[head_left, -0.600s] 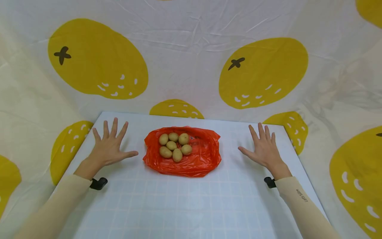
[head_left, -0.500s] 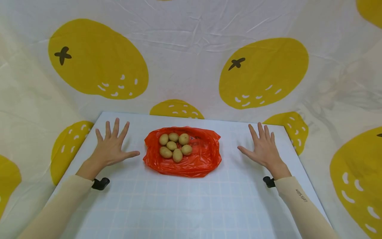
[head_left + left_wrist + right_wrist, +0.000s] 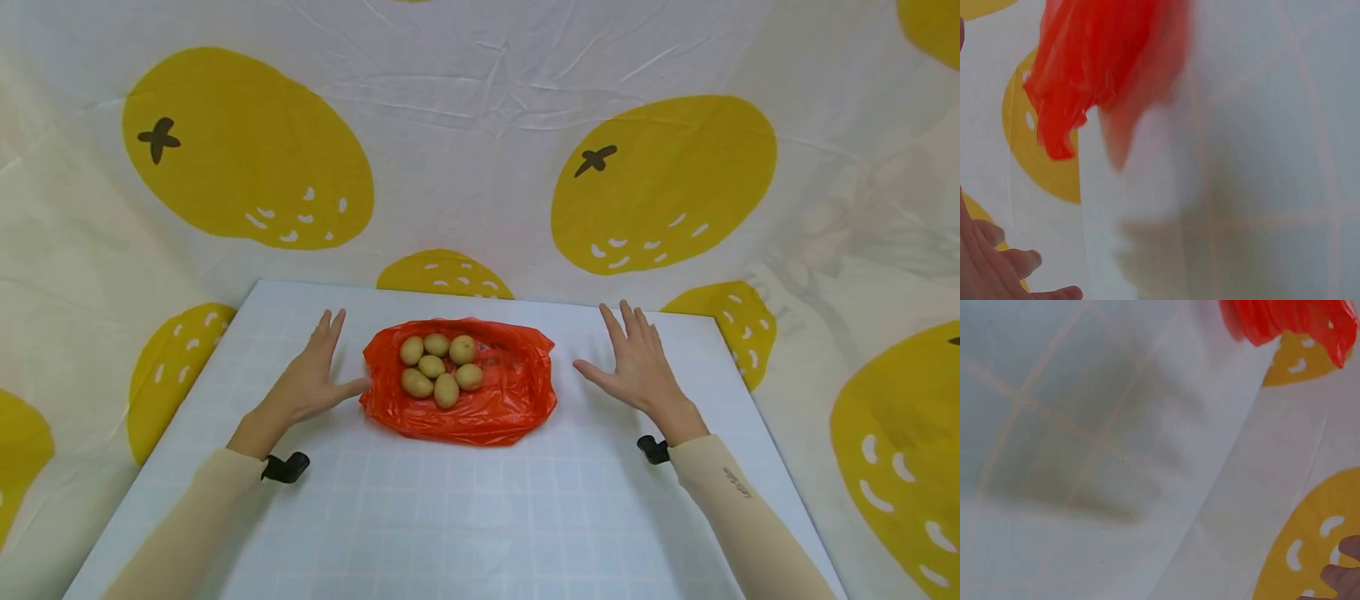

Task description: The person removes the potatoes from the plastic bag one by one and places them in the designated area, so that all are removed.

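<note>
– Where's the red bag (image 3: 517, 400)?
– On the tabletop (image 3: 450, 517), seven potatoes (image 3: 431, 366) inside, between left hand (image 3: 306, 383) and right hand (image 3: 641, 371)!
– And the fingers (image 3: 613, 327)?
– Straight on both, thumbs spread wide

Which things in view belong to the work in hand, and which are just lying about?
Likely part of the work:
seven potatoes
red plastic bag beneath them
left hand
right hand

Apparently just surroundings:
gridded tabletop
fruit-print backdrop
black wrist devices

Print (image 3: 491, 361) on the red bag (image 3: 513, 396) is too small to read; wrist views crop bag, left fingers (image 3: 1022, 261) and right fingers (image 3: 1344, 580).
</note>
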A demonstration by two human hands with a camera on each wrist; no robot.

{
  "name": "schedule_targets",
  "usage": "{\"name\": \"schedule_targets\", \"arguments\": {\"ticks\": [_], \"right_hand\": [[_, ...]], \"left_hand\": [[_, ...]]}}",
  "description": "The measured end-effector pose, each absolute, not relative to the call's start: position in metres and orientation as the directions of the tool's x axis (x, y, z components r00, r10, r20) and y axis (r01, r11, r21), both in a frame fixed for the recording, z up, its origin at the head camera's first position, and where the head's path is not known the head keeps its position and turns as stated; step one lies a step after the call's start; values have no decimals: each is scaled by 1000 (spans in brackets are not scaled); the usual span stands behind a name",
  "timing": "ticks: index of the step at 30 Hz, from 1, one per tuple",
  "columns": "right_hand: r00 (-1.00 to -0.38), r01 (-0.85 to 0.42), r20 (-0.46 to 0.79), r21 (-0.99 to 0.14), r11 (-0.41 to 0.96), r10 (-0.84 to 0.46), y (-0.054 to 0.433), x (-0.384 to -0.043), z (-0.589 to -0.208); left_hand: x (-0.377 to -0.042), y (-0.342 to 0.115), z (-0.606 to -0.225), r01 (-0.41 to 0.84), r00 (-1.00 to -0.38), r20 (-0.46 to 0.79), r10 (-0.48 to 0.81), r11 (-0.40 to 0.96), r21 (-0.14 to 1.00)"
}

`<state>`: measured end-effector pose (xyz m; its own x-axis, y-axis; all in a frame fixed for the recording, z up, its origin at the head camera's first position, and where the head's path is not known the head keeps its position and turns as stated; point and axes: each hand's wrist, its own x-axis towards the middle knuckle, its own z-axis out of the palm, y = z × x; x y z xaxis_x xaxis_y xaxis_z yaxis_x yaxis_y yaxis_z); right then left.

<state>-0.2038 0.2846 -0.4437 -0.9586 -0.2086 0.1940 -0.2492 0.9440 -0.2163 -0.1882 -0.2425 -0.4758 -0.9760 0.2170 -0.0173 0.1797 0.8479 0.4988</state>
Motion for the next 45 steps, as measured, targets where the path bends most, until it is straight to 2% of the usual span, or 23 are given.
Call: {"name": "schedule_targets", "arguments": {"ticks": [5,9,13,20,25,29,37,45], "right_hand": [[-951,-274,209,-223,936,-228,271,-206,-439],[-944,-302,210,-237,923,-254,259,-208,-434],[-932,-341,214,-241,909,-294,246,-210,-429],[-915,-393,214,-270,879,-343,222,-213,-427],[-906,-419,202,-306,855,-372,207,-215,-428],[-907,-421,178,-357,834,-382,195,-215,-429],[-895,-431,129,-490,757,-426,169,-216,-429],[-861,-401,18,-637,658,-508,146,-219,-427]], "left_hand": [[-189,-227,-485,182,-970,-1,244,728,661],[-185,-216,-494,203,-967,30,254,689,695],[-181,-205,-502,233,-959,43,281,691,684],[-179,-190,-511,284,-950,61,306,767,575],[-179,-184,-515,274,-949,45,313,741,613],[-179,-182,-519,251,-949,20,314,717,650],[-181,-180,-525,273,-936,13,350,705,654],[-181,-179,-527,263,-936,-4,352,708,655]]}}
